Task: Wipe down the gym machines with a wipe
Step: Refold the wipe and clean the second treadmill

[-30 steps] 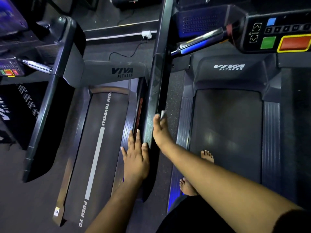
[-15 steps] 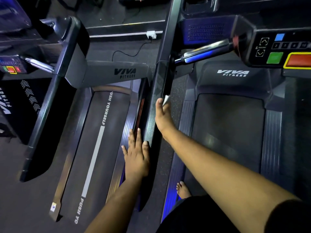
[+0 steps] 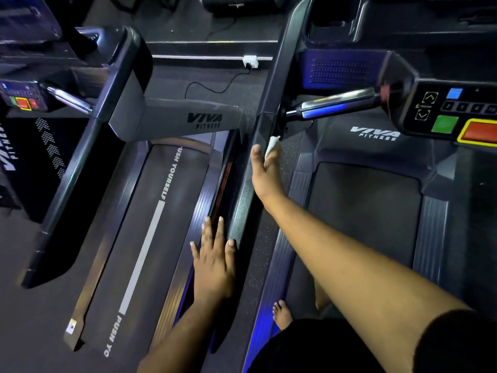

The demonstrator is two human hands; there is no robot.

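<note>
I stand on the right treadmill (image 3: pixel 363 211), looking down along its long dark left handrail (image 3: pixel 258 162). My right hand (image 3: pixel 265 173) reaches forward along the rail and presses a small white wipe (image 3: pixel 272 145) against the rail's right side, near where the chrome grip bar (image 3: pixel 336 105) joins it. My left hand (image 3: pixel 215 259) lies flat against the rail's near end, fingers spread, holding nothing.
A second treadmill (image 3: pixel 150 224) with "PUSH YOURSELF" on its belt lies to the left. The console (image 3: pixel 451 109) with green and red buttons juts in at the upper right. A wall socket (image 3: pixel 250 61) and cable sit ahead on the floor. My bare foot (image 3: pixel 282 314) is on the side rail.
My right hand has slid the wipe forward along the handrail, away from me toward the chrome grip bar. My left hand has stayed on the rail's near end.
</note>
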